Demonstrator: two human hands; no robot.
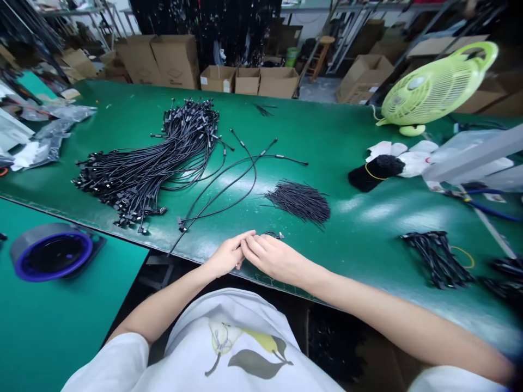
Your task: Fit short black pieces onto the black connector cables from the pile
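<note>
My left hand (pixel 226 256) and my right hand (pixel 274 258) meet at the table's near edge, fingers closed and touching one another. A short loop of black cable (pixel 269 233) with a small connector sticks out beyond the right fingers; most of it is hidden by my hands. To the left lie a few loose black cables (pixel 229 189) with connectors on their ends. Past them spreads a large pile of similar cables (pixel 163 158). A heap of short, thin black ties (pixel 300 201) rests just ahead of my right hand.
On the right of the green table (pixel 339 261) are a cable bundle (pixel 439 258), a banded black bundle (pixel 373 173), blue-handled pliers (pixel 482 201) and a light green fan (pixel 433 90). A tape roll (pixel 53 251) sits at lower left. Cardboard boxes (pixel 175 60) line the far side.
</note>
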